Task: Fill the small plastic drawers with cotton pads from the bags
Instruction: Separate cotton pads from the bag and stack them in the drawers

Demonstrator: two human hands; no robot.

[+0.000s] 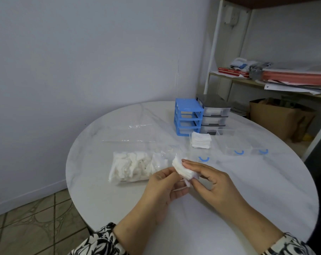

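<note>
Both hands hold a small stack of white cotton pads [182, 169] above the table's near middle. My left hand [161, 188] pinches the stack's lower left edge, and my right hand [213, 183] grips its right side with curled fingers. A clear bag of cotton pads [135, 166] lies just left of the hands. Three clear drawers with blue handles stand pulled out behind: the nearest drawer [203, 155] holds a pile of pads [201, 139], the other two drawers [237, 144] [260, 142] look bare. The blue drawer frame [188, 116] has open slots.
A grey drawer unit [214, 115] stands right of the blue frame. An empty-looking clear bag [135, 133] lies flat behind the full one. The round white table [257, 181] nears a metal shelf [229, 80] with papers and a cardboard box [277, 118] at the right.
</note>
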